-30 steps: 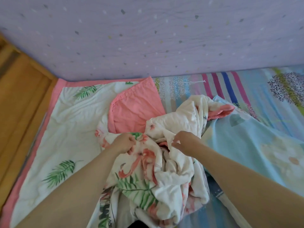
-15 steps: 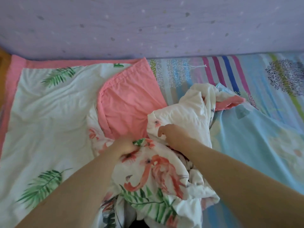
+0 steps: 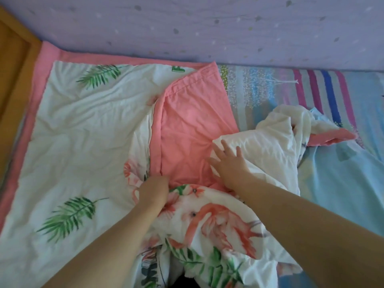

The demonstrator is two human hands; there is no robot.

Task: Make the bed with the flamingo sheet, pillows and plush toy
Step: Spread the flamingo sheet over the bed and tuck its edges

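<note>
On the bed (image 3: pixel 342 190), against the lilac wall (image 3: pixel 207 28), one flamingo sheet (image 3: pixel 83 142) lies half spread, white with green leaves, pink border and underside; its green lettering is unreadable. Two hands work it: the left hand (image 3: pixel 152 189) clenches a printed fold, while the right hand (image 3: pixel 228 161) rests with fingers (image 3: pixel 225 145) spread on the bunched part.
</note>
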